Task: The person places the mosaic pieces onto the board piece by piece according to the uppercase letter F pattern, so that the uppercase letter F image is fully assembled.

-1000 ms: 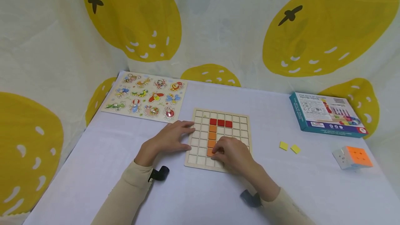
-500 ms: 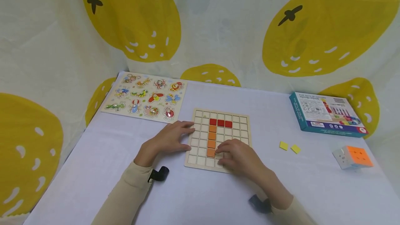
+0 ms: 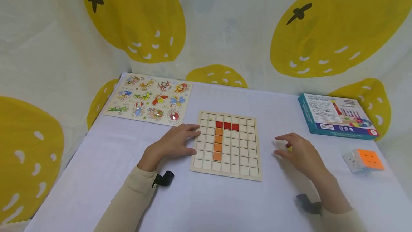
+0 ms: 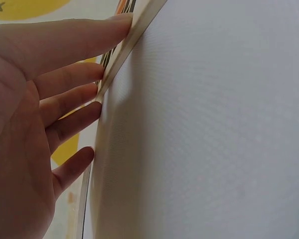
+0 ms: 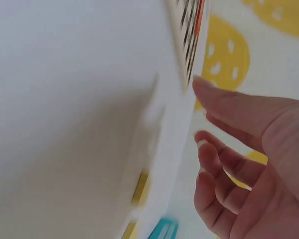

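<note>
A wooden grid board (image 3: 243, 162) lies on the white table. In its cells sit red tiles (image 3: 227, 126) in a short row and several orange tiles (image 3: 217, 139) in a column below. My left hand (image 3: 172, 141) rests at the board's left edge, thumb and fingertips touching the rim in the left wrist view. My right hand (image 3: 299, 153) is above the table, right of the board, thumb and index finger apart with nothing between them. It mostly covers two yellow tiles in the head view; the right wrist view shows one yellow tile (image 5: 140, 188) and another yellow tile (image 5: 129, 230) on the table.
An insect puzzle board (image 3: 151, 99) lies at the back left. A teal toy box (image 3: 338, 117) lies at the back right, with a puzzle cube (image 3: 363, 160) in front of it. Fruit-patterned cloth (image 3: 225, 28) hangs behind the table.
My right hand has left the lowest orange tile and moved right, off the board, to the yellow tiles. My left hand has stayed at the board's edge.
</note>
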Motion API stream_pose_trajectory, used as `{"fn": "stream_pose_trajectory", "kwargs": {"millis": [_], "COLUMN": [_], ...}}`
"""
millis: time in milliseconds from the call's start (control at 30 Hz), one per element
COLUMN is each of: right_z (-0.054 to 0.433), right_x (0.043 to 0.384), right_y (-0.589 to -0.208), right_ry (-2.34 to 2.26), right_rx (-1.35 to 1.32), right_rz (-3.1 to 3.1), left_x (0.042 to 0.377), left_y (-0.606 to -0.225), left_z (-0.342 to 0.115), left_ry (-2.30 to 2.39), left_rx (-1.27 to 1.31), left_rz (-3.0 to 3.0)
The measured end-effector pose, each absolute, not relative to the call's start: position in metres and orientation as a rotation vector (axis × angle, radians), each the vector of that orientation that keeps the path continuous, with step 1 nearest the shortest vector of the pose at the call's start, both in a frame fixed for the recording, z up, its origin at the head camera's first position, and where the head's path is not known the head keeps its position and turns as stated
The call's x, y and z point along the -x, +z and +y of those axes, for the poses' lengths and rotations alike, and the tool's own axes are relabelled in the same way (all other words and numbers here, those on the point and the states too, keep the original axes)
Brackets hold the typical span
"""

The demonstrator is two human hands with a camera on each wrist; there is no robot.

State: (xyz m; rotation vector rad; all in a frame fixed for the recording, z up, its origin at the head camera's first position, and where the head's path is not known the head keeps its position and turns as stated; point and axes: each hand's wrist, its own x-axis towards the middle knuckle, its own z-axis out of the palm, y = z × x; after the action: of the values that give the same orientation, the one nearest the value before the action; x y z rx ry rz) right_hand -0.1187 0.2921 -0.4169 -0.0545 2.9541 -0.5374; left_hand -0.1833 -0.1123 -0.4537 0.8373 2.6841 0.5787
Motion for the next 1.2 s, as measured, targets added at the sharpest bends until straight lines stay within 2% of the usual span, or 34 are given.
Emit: {"fn": "stream_pose_trajectory", "kwargs": {"millis": [233,500,1200], "right_z": [0.33,0.351,0.353], "right_x": [0.121,0.12,0.117], "right_y": [-0.424,-0.431,-0.428], "right_ry": [-0.511,-0.517,-0.625], "right_rx": [-0.103,-0.14,-0.155], "right_rz": [2.869,2.799,2.758], "left_x": [0.184,0.184,0.184], "left_y": [-0.452,-0.451,-0.455], "left_z": [-0.112,-0.112,-0.113], "left_ry": [0.583,0.577,0.58], "left_rx": [-0.838,-0.839,-0.85], "left_rz": [2.683,2.684,2.685]}}
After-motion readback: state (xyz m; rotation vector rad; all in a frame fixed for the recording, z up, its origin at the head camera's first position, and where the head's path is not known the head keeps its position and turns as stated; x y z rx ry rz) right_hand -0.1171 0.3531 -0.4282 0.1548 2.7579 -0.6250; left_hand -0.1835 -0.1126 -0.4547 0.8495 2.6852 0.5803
